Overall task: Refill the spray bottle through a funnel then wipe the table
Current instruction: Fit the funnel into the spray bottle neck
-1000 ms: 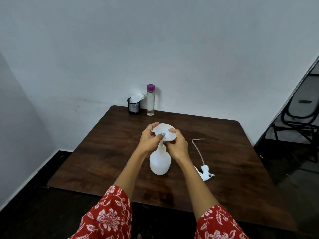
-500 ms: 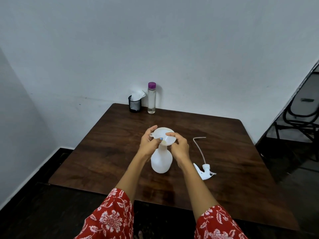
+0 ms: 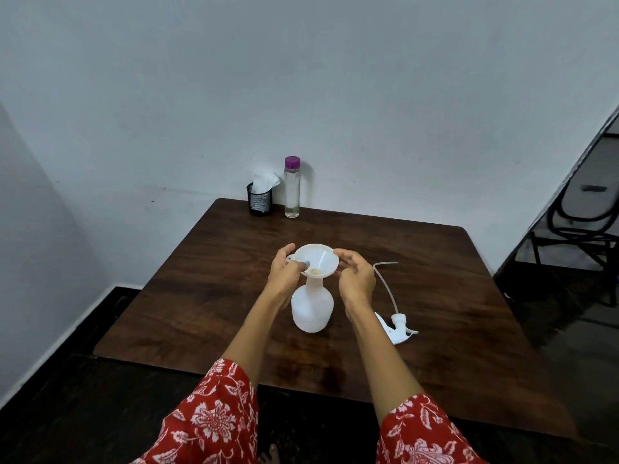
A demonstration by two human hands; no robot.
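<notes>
A white funnel stands upright in the neck of the white spray bottle, at the middle of the dark wooden table. My left hand pinches the funnel's left rim, thumb over the edge. My right hand is curled beside the right rim, index fingertip at the edge, thumb slightly apart from it. The bottle's spray head with its long tube lies on the table to the right. A clear water bottle with a purple cap stands at the far edge.
A black mesh cup holding white tissue sits left of the water bottle, against the wall. A dark metal chair stands beyond the table's right side. The floor is dark.
The funnel has gone from tilted to upright in the bottle neck. My right hand has eased off the rim toward the right. The view has lifted slightly.
</notes>
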